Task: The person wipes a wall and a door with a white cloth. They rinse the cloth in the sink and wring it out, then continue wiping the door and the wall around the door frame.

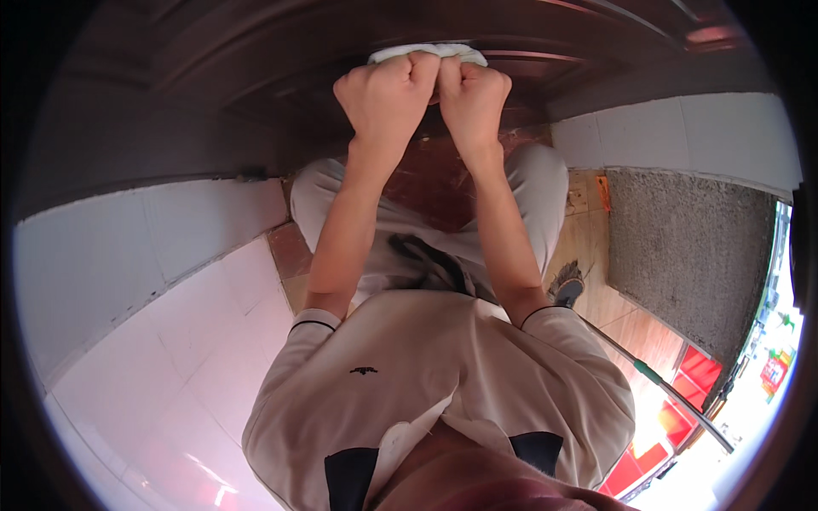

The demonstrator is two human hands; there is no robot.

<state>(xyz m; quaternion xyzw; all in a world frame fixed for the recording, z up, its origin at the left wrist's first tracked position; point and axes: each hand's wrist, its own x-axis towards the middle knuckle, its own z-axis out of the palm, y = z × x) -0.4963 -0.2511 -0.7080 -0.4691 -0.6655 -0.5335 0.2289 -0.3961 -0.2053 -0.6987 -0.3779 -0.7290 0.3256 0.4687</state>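
Observation:
A folded white cloth lies against a dark brown panelled door in front of me. My left hand and my right hand are side by side, knuckles up and fingers curled, both gripping the cloth's near edge. The fingertips are hidden beneath the hands. Both forearms reach forward over my bent knees, with the hands held beyond the knees near the panel's raised moulding.
A mop or broom with a long metal handle lies on the right over wood-look floor tiles. Beside it is a rough grey slab. White tiled walls flank me, and reddish-brown floor shows between my knees.

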